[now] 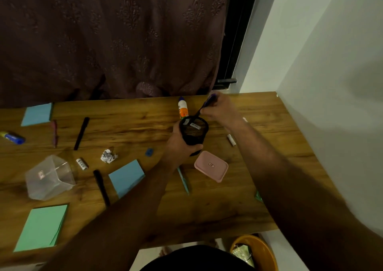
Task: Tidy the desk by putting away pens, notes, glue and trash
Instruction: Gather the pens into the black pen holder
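My left hand (179, 144) grips a black mesh pen cup (193, 130), tilted toward me above the wooden desk (259, 167). My right hand (219, 109) holds a purple pen (207, 104) with its tip at the cup's rim. A glue bottle (183, 108) lies just behind the cup. Two black pens (81, 133) (101, 187), a maroon pen (54, 133), a teal pen (184, 180), a crumpled paper ball (108, 156), a blue glue stick (12, 137) and blue note pads (38, 114) (126, 177) lie spread over the desk. A green pad (42, 227) sits front left.
A clear plastic box (50, 177) lies tipped over at the left. A pink lid (211, 166) rests below the cup. Small white tubes (82, 164) (231, 139) and a blue sharpener (149, 152) lie loose. An orange bin (256, 254) stands on the floor at front right. A curtain hangs behind.
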The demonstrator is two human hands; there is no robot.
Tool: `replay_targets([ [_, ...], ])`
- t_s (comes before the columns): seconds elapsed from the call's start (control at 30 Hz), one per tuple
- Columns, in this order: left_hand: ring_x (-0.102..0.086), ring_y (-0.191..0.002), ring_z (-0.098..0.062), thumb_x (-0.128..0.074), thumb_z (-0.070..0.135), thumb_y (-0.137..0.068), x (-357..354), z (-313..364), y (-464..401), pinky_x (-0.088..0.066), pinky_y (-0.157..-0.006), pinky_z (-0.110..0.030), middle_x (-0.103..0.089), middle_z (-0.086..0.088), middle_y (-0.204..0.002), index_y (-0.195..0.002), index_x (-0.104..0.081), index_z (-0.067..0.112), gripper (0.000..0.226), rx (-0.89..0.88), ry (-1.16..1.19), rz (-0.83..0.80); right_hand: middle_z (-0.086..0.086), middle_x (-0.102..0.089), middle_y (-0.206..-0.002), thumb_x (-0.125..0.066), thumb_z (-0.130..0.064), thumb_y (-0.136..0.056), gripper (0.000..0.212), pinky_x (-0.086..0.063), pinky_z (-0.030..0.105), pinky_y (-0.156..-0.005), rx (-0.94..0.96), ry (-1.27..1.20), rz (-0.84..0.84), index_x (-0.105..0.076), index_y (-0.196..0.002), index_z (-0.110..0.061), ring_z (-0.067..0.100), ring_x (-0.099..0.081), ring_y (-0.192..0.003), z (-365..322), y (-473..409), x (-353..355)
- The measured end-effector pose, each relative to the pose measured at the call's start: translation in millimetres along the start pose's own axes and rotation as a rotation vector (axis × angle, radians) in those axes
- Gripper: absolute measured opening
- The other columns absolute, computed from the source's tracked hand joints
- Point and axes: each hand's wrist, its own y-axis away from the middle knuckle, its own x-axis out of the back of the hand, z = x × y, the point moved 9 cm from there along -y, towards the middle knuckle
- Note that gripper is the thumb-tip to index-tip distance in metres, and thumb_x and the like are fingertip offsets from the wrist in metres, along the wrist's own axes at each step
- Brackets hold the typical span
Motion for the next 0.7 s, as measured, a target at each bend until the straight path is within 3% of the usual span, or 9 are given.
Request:
replay_targets([
  [0.07, -0.047, -0.128, -0.017, -0.087, 0.015, -0.065, 4.4, 1.5, 1.1, -0.044, -0.103, -0.034, -0.05, 0.001, -0.139, -0.144, -0.025, 0.021, 0.101, -0.011, -0.004, 0.0, 0.007, -0.066, -0.08, -0.077, -0.001, -0.071, 0.024, -0.052, 0.024, -0.064, -0.045, 0.023, -0.037, -0.062, -0.089, -0.008, 0.014, -0.065, -0.073, 13.2, -0.3, -13.5],
  [0.13, -0.048, -0.128, -0.017, -0.087, 0.016, -0.064, 8.2, 1.4, 1.5, -0.044, -0.103, -0.034, -0.049, 0.001, -0.14, -0.144, -0.026, 0.022, 0.1, -0.01, -0.024, -0.002, 0.003, -0.067, -0.08, -0.078, -0.001, -0.071, 0.025, -0.052, 0.023, -0.063, -0.104, 0.026, -0.033, -0.062, -0.088, -0.01, 0.014, -0.065, -0.074, 26.1, 0.1, -18.3],
  [0.37, -0.049, -0.126, -0.017, -0.089, 0.023, -0.062, 22.8, -0.8, 3.8, -0.047, -0.1, -0.034, -0.051, 0.002, -0.137, -0.143, -0.028, 0.023, 0.101, -0.023, -0.116, 0.032, -0.002, -0.063, -0.088, -0.077, -0.005, -0.076, 0.036, -0.054, 0.031, -0.071, -0.258, 0.025, -0.071, -0.058, -0.106, -0.011, 0.012, -0.061, -0.082, 49.7, 5.0, -33.6],
  [0.53, -0.05, -0.125, -0.017, -0.088, 0.028, -0.06, 27.3, -0.2, 5.1, -0.046, -0.099, -0.033, -0.053, 0.003, -0.135, -0.141, -0.03, 0.022, 0.1, -0.035, -0.192, 0.032, 0.001, -0.067, -0.087, -0.071, -0.004, -0.08, 0.023, -0.052, 0.038, -0.072, -0.308, -0.069, -0.08, -0.054, -0.08, -0.018, 0.02, -0.064, -0.092, 61.6, 6.2, -42.5],
  [0.7, -0.05, -0.125, -0.018, -0.088, 0.03, -0.058, 34.6, -1.8, 4.4, -0.047, -0.101, -0.043, -0.054, 0.003, -0.133, -0.139, -0.032, 0.023, 0.099, -0.013, -0.212, 0.032, 0.0, -0.069, -0.095, -0.073, -0.01, -0.082, 0.021, -0.051, 0.039, -0.081, -0.311, -0.108, -0.107, -0.057, -0.094, -0.018, 0.015, -0.065, -0.093, 62.4, 8.8, -47.5],
])
